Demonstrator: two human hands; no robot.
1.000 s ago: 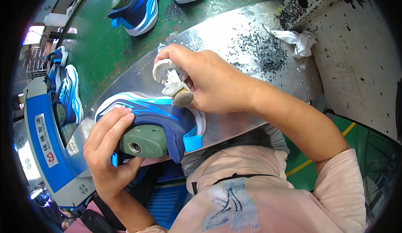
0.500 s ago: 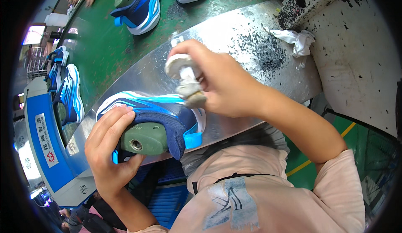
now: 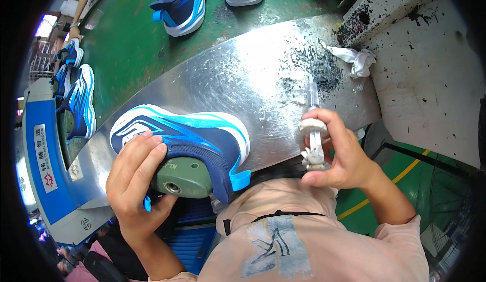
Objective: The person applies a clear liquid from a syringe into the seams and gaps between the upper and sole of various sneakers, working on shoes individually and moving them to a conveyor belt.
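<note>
My left hand (image 3: 134, 180) is closed round a navy and bright-blue sneaker (image 3: 202, 139), fingers over its upper and thumb underneath. The sneaker lies tilted on its side, its white and blue sole turned away from me. A green shoe last (image 3: 185, 176) fills its opening, and a blue pull loop sticks out at the heel. Off to the right, my right hand (image 3: 344, 155) grips a syringe (image 3: 315, 139) with a clear barrel and whitish, crusted flange and plunger. Its narrow tip points away from me, over the metal plate, apart from the sneaker.
Under the sneaker stretches a shiny metal plate (image 3: 223, 79) with black stains. Beyond it, a green surface (image 3: 126, 54) bears more sneakers (image 3: 187, 8). A crumpled white tissue (image 3: 357, 61) lies by the spattered pale panel (image 3: 425, 74). Another person's arm (image 3: 83, 3) reaches in at far left.
My right hand has moved right with the syringe, away from the sneaker's heel. My left hand keeps hold of the sneaker, now tipped slightly. Another person's arm has come nearer the far-left sneakers.
</note>
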